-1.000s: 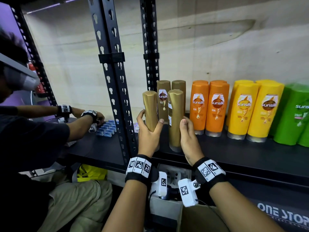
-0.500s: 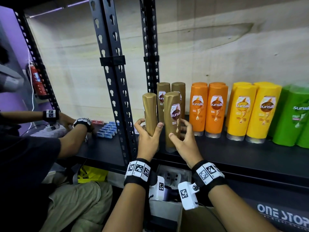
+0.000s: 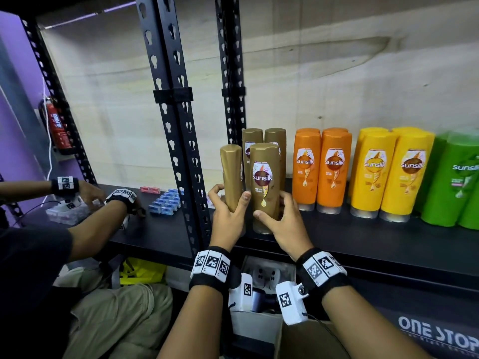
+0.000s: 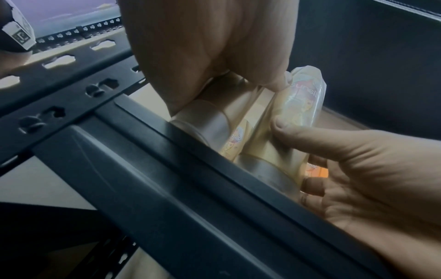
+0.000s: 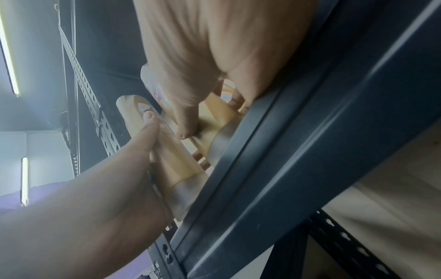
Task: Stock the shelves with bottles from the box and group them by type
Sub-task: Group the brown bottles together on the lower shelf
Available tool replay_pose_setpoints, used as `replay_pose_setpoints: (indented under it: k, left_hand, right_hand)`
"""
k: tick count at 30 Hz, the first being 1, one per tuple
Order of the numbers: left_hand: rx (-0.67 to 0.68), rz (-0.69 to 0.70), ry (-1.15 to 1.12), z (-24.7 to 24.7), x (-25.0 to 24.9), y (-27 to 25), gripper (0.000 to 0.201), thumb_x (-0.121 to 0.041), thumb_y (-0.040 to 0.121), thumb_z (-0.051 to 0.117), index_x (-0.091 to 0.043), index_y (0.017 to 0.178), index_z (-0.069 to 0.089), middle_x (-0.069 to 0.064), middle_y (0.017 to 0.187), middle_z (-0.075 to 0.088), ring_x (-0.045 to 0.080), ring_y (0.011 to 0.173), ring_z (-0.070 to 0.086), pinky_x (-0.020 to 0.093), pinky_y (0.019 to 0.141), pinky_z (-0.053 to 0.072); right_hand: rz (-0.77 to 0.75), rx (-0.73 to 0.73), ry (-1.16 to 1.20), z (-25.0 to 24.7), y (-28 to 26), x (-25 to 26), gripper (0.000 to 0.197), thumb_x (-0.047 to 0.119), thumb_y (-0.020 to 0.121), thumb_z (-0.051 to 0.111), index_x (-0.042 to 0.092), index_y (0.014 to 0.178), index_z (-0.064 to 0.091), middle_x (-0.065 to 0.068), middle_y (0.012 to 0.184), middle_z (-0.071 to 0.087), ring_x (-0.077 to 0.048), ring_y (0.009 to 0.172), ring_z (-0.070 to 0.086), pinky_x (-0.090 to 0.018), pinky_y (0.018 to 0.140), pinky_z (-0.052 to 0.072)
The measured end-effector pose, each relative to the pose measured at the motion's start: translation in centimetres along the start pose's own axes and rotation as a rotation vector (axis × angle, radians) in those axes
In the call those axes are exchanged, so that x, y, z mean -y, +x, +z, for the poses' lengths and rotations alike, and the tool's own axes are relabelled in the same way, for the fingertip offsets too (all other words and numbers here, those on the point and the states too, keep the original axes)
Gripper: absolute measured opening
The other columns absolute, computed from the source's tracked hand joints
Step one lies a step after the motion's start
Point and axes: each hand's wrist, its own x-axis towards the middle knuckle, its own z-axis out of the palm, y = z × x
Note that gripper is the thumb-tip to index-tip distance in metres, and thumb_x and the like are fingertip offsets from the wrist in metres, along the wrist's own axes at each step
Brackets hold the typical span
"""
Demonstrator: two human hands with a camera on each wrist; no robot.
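A black shelf (image 3: pixel 363 237) on slotted black uprights (image 3: pixel 178 141) is seen before a pale plywood back panel (image 3: pixel 337 73). On the shelf, bottles are grouped by colour, all labelled "sunsilk". Farthest right of the uprights stand green bottles (image 3: pixel 451 182), then yellow bottles (image 3: pixel 388 172), then orange bottles (image 3: pixel 321 169), and nearest the uprights four gold bottles. Two rear gold bottles (image 3: pixel 274 141) are partly hidden behind the front pair.

The front right gold bottle (image 3: pixel 264 187) stands upright on the shelf with its "sunsilk" label facing outward; smaller print under the brand is too small to be read. It is gripped low down by the right hand (image 3: pixel 285 224), thumb across the front and fingers curled round its far side. The front left gold bottle (image 3: pixel 231 177), just beside the uprights, is turned so that only plain gold is shown; it is clasped by the left hand (image 3: pixel 228 216), thumb and fingers wrapped round it.

Below the shelf, white lettering "ONE STOP" (image 3: pixel 438 335) is read on a dark panel. Left of the uprights, small blue packets (image 3: pixel 166 203) are laid in rows, and another person's hands (image 3: pixel 103 198) are seen there.
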Motion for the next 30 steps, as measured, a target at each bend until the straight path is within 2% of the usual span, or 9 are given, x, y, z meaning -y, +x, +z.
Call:
replay_pose_setpoints:
  k: [3,6,8,11,14,17,19,25,30]
  left_hand:
    - [0.044,-0.032,-0.003,-0.4,-0.1,0.0,0.059,-0.070,0.082,0.058,-0.041,0.126,0.030,-0.007,0.108,0.069,-0.008,0.088,0.068,0.010,0.071,0.051]
    - [0.057,-0.053,-0.016,-0.5,0.0,-0.2,0.058,-0.076,0.082,0.056,-0.044,0.127,0.037,-0.013,0.111,0.069,-0.003,0.096,0.068,0.032,0.084,0.058]
    - [0.058,-0.065,-0.005,-0.6,0.1,-0.1,0.060,-0.076,0.084,0.052,-0.039,0.131,0.044,-0.009,0.123,0.061,0.009,0.112,0.064,0.042,0.096,0.055]
    - [0.088,-0.080,0.050,-0.9,0.2,0.1,0.059,-0.076,0.087,0.044,-0.040,0.133,0.050,-0.004,0.129,0.047,0.010,0.121,0.053,0.034,0.105,0.042]
    - [0.131,-0.105,0.009,-1.1,0.1,0.1,0.054,-0.074,0.089,0.044,-0.041,0.130,0.054,-0.008,0.128,0.050,0.003,0.119,0.053,0.042,0.113,0.041]
    - [0.127,-0.119,-0.022,-1.1,-0.2,0.1,0.056,-0.070,0.090,0.045,-0.036,0.134,0.052,-0.005,0.133,0.053,0.012,0.125,0.055,0.046,0.112,0.043]
    - [0.116,-0.140,-0.076,-1.2,-0.2,0.2,0.058,-0.067,0.091,0.047,-0.032,0.138,0.047,-0.005,0.131,0.060,0.015,0.124,0.059,0.042,0.106,0.049]
    - [0.060,-0.160,-0.063,-1.2,0.2,0.6,0.041,-0.061,0.099,0.039,-0.039,0.134,0.039,-0.017,0.123,0.060,-0.008,0.109,0.060,0.017,0.086,0.048]
    - [0.014,-0.180,-0.005,-0.5,0.4,0.5,0.039,-0.058,0.104,0.025,-0.037,0.131,0.044,-0.004,0.128,0.062,0.014,0.118,0.058,0.035,0.098,0.045]
  right_hand:
    - [-0.002,0.001,-0.008,0.1,-0.1,0.0,0.067,0.045,0.078,0.083,0.028,0.132,0.046,0.002,0.130,0.052,-0.012,0.120,0.054,-0.038,0.103,0.050]
    - [0.005,-0.016,-0.025,0.1,-0.2,0.1,0.065,0.047,0.077,0.082,0.029,0.129,0.047,0.003,0.129,0.054,-0.011,0.119,0.055,-0.035,0.101,0.050]
    - [0.019,-0.017,-0.007,0.2,-0.2,0.1,0.059,0.046,0.079,0.080,0.031,0.127,0.048,0.005,0.128,0.055,-0.010,0.117,0.056,-0.034,0.100,0.050]
    - [0.024,-0.006,-0.007,0.4,-0.1,0.2,0.052,0.033,0.084,0.072,0.030,0.129,0.047,0.004,0.128,0.053,-0.011,0.116,0.054,-0.036,0.102,0.049]
    - [0.030,-0.007,-0.019,0.5,-0.1,0.2,0.053,0.027,0.085,0.069,0.026,0.133,0.046,0.003,0.128,0.051,-0.011,0.115,0.053,-0.034,0.101,0.047]
    - [0.030,-0.007,-0.029,0.5,-0.1,0.2,0.053,0.029,0.085,0.069,0.026,0.132,0.046,0.003,0.129,0.051,-0.011,0.115,0.053,-0.029,0.097,0.045]
    - [0.034,-0.004,-0.030,0.5,-0.1,0.1,0.053,0.030,0.085,0.069,0.027,0.132,0.046,0.004,0.129,0.051,-0.011,0.115,0.053,-0.027,0.094,0.045]
    - [0.035,0.002,-0.033,0.4,-0.2,0.1,0.052,0.030,0.085,0.068,0.027,0.133,0.046,0.005,0.129,0.051,-0.010,0.115,0.053,-0.029,0.097,0.046]
    - [0.038,-0.003,-0.036,0.4,-0.3,0.4,0.048,0.030,0.085,0.068,0.030,0.129,0.047,0.005,0.127,0.052,-0.010,0.113,0.054,-0.029,0.094,0.045]
